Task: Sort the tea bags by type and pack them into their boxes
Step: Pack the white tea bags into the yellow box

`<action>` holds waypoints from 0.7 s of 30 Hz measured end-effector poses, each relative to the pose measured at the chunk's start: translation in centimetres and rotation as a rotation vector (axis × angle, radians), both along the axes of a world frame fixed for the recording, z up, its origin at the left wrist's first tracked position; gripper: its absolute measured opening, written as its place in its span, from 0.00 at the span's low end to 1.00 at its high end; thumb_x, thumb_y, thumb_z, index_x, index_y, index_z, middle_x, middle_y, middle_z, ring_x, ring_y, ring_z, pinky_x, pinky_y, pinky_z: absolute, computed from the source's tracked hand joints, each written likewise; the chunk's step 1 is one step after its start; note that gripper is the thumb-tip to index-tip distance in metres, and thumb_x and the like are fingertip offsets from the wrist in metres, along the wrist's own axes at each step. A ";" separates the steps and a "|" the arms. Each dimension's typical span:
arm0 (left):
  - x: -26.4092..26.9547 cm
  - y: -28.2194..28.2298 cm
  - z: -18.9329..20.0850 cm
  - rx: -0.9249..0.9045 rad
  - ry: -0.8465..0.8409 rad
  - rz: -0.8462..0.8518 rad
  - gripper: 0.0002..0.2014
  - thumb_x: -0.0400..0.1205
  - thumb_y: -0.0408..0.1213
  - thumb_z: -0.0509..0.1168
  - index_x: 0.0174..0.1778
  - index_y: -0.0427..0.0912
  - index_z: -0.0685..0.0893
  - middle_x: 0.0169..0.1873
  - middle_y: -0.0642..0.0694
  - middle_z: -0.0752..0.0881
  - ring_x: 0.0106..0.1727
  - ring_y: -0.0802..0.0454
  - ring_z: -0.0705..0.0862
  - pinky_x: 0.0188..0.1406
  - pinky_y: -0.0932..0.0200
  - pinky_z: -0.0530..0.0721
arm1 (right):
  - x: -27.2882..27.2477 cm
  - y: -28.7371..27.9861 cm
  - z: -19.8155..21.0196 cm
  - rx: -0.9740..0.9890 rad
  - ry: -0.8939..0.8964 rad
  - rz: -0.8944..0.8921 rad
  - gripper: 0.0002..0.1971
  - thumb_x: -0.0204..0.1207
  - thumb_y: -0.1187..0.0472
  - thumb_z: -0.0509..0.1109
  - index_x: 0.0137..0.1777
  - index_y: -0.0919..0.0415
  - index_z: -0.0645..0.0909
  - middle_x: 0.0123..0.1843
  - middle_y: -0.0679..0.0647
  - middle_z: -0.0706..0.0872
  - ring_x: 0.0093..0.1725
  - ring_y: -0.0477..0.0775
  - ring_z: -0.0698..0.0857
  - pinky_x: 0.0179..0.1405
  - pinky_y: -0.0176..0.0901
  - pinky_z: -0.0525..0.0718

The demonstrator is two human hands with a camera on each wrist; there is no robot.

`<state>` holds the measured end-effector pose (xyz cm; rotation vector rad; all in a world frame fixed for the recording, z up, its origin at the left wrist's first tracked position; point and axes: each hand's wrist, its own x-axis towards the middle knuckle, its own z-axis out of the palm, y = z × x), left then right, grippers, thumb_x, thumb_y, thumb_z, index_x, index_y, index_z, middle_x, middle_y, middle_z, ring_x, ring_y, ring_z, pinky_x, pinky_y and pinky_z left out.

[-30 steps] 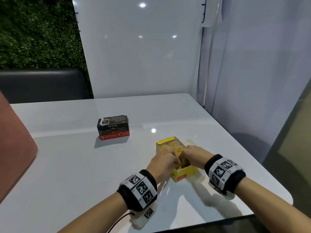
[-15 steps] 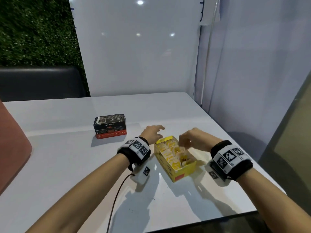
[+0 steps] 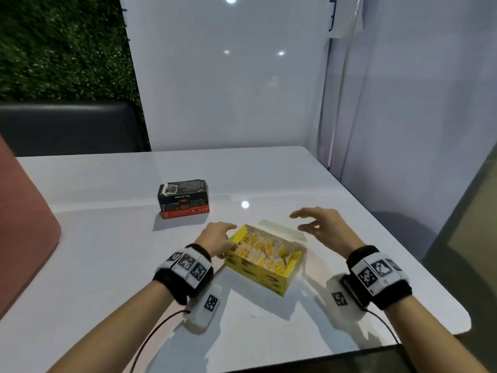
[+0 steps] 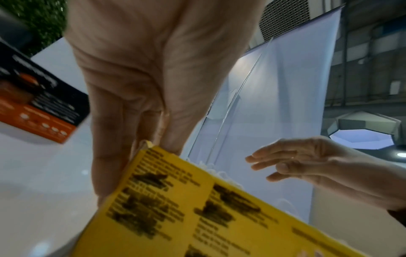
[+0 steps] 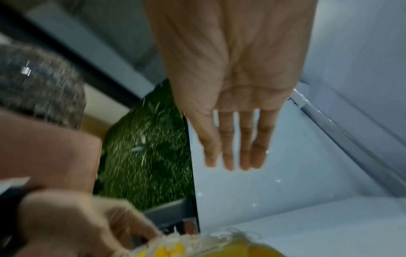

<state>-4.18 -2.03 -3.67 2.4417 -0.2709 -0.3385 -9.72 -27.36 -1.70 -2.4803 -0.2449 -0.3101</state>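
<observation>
An open yellow box (image 3: pixel 258 275) stands on the white table (image 3: pixel 107 265), full of yellow-and-white tea bags (image 3: pixel 263 250), with its lid flap folded back behind it. My left hand (image 3: pixel 217 238) holds the box's left corner, fingers on the far side and thumb on the near side. The left wrist view shows the left hand (image 4: pixel 131 87) straddling the printed yellow box (image 4: pixel 197 217). My right hand (image 3: pixel 320 224) hovers above the box's far right end with fingers straight and spread, holding nothing. The right wrist view shows this right hand (image 5: pixel 237 104) as an empty palm. A closed black-and-red box (image 3: pixel 184 199) stands further back to the left.
A white partition (image 3: pixel 228 90) rises behind the table and a translucent panel stands along its right side. A dark seat back (image 3: pixel 67 127) and a reddish chair (image 3: pixel 24 224) are at the left. Wrist cables trail over the table's near edge.
Both hands were together inside the yellow box a second ago. They have come out and apart: the left now holds the box's left corner, and the right has moved right and spread.
</observation>
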 end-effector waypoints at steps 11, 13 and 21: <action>-6.5 9.6 -1.1 -0.063 0.003 0.079 0.26 0.74 0.51 0.72 0.66 0.49 0.77 0.57 0.42 0.86 0.53 0.47 0.86 0.53 0.49 0.86 | 0.8 8.0 -3.6 0.584 0.561 0.077 0.19 0.75 0.67 0.70 0.65 0.68 0.75 0.48 0.66 0.87 0.38 0.55 0.87 0.38 0.37 0.88; -6.2 11.6 -1.7 -0.122 0.117 -0.009 0.46 0.62 0.65 0.74 0.75 0.55 0.68 0.68 0.48 0.80 0.64 0.52 0.81 0.62 0.51 0.82 | 1.2 8.0 -3.3 0.531 0.603 0.120 0.19 0.75 0.67 0.71 0.65 0.68 0.75 0.51 0.67 0.87 0.41 0.55 0.87 0.42 0.39 0.88; -5.0 12.3 -2.6 -0.138 0.170 -0.121 0.53 0.59 0.46 0.83 0.77 0.44 0.61 0.71 0.50 0.75 0.74 0.52 0.72 0.74 0.50 0.72 | 4.2 9.0 -2.1 0.784 0.790 0.125 0.13 0.79 0.57 0.66 0.56 0.67 0.76 0.49 0.60 0.86 0.47 0.56 0.85 0.51 0.44 0.83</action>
